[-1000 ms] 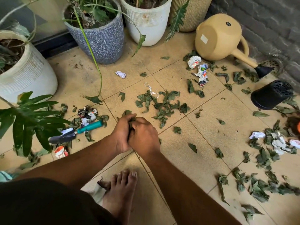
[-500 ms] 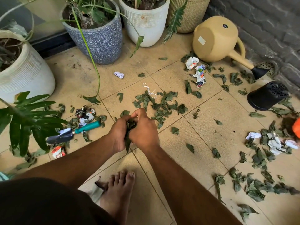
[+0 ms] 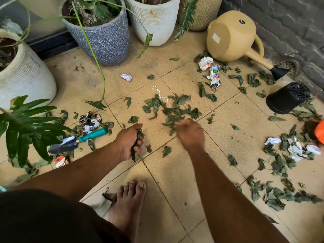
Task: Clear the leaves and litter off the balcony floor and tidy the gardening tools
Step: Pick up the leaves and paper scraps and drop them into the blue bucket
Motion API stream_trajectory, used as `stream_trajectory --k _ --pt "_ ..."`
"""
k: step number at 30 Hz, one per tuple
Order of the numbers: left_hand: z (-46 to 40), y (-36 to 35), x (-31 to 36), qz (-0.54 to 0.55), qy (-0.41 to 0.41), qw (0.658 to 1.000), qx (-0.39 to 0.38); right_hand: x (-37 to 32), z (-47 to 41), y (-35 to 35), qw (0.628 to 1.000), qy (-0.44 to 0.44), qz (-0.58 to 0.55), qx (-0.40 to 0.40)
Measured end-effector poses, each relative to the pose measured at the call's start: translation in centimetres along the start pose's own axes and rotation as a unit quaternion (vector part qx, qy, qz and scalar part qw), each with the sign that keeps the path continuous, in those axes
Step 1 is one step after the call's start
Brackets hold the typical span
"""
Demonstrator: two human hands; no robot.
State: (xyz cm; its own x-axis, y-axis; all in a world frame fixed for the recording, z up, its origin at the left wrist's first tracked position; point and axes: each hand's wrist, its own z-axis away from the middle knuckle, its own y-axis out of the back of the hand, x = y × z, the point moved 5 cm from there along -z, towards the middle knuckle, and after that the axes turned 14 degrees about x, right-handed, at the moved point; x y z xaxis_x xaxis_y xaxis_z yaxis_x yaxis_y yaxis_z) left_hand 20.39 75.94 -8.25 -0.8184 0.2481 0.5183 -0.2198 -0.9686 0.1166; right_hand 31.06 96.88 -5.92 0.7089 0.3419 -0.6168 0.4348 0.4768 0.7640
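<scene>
down on the tiled balcony floor (image 3: 236,137) the left hand (image 3: 128,141) is clenched round a wad of leaves (image 3: 137,146), held just above the tiles. beside it the right hand (image 3: 190,133) reaches at the near edge of the leaf pile (image 3: 172,109); it is blurred, so i cannot tell its grip. left of the hands the trowel (image 3: 77,140) lies among crumpled paper (image 3: 89,122)

Motion is blurring the right hand (image 3: 190,133), hiding its fingers; the frame's right edge is cropping an orange object (image 3: 320,133).
</scene>
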Motion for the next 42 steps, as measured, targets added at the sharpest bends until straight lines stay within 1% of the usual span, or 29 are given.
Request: stream_trajectory --k 1,2,3,4,6,8,10,12,15,17,19,21,23,25,27,30,34,36,38,40,42 --pt "-0.3 0.0 0.5 0.001 -0.009 1.000 -0.005 2.2 -0.7 1.1 0.995 -0.019 0.088 0.041" --pt "-0.8 0.6 -0.3 -0.003 0.004 1.000 0.011 4.5 -1.1 2.2 0.985 -0.051 0.153 0.068" --pt "-1.1 0.8 -0.3 -0.002 0.021 1.000 0.013 6.6 -1.0 3.1 0.973 -0.085 0.198 0.079" --pt "-1.1 1.1 -1.1 -0.007 0.020 1.000 0.005 8.4 -0.7 3.6 0.964 -0.116 0.225 0.076" --pt "-1.4 1.5 -0.8 -0.001 0.018 1.000 0.014 10.9 0.1 3.7 0.956 -0.149 0.243 0.063" --pt "-1.5 1.6 -0.8 -0.006 0.017 1.000 0.014 11.8 0.6 2.7 0.959 -0.148 0.233 0.060" --pt "-1.7 1.7 -1.3 -0.008 0.020 1.000 0.019 11.0 0.8 1.2 0.970 -0.135 0.192 0.059" --pt "-1.4 1.9 -1.3 -0.016 0.021 1.000 0.017 8.8 0.9 -0.7 0.987 -0.075 0.141 0.024" --pt "-1.2 2.0 -1.3 -0.012 0.022 0.999 0.023 4.3 1.6 -3.1 0.995 0.063 0.063 -0.033" --pt "-0.9 2.2 -1.1 -0.008 0.019 0.999 0.026 2.0 2.6 -4.0 0.984 0.155 0.090 -0.011" --pt "-0.9 2.7 -0.9 -0.005 0.018 0.999 0.028 0.1 4.1 -5.1 0.948 0.268 0.170 0.016" --pt "-1.0 3.3 -1.0 -0.010 0.018 0.999 0.034 -1.5 6.2 -6.6 0.902 0.379 0.207 -0.012" --pt "-1.4 4.0 -1.2 -0.010 0.016 0.999 0.040 -2.4 8.2 -8.5 0.852 0.475 0.214 -0.050" --pt "-1.8 4.7 -1.4 -0.009 0.017 0.999 0.047 -2.5 9.8 -10.2 0.815 0.530 0.218 -0.082" --pt "-2.1 5.3 -1.7 -0.010 0.018 0.999 0.050 -2.2 10.4 -11.1 0.801 0.544 0.232 -0.091" --pt "-2.6 6.1 -2.3 -0.014 0.023 0.999 0.047 -1.3 9.3 -10.2 0.815 0.515 0.262 -0.053" --pt "-2.4 6.6 -2.9 -0.015 0.031 0.999 0.033 1.7 6.7 -7.5 0.842 0.442 0.311 -0.014" --pt "-2.2 6.6 -3.0 -0.012 0.030 0.999 0.031 2.1 5.5 -6.3 0.867 0.399 0.297 0.024" --pt "-2.0 6.4 -2.9 -0.008 0.031 0.999 0.026 1.1 3.9 -5.6 0.896 0.361 0.253 0.059" --pt "-1.9 6.3 -2.8 -0.004 0.033 0.999 0.023 -0.2 2.0 -5.8 0.915 0.330 0.223 0.060" --pt "-1.8 6.2 -2.6 -0.001 0.033 0.999 0.025 -1.2 0.3 -6.8 0.923 0.305 0.232 0.017"
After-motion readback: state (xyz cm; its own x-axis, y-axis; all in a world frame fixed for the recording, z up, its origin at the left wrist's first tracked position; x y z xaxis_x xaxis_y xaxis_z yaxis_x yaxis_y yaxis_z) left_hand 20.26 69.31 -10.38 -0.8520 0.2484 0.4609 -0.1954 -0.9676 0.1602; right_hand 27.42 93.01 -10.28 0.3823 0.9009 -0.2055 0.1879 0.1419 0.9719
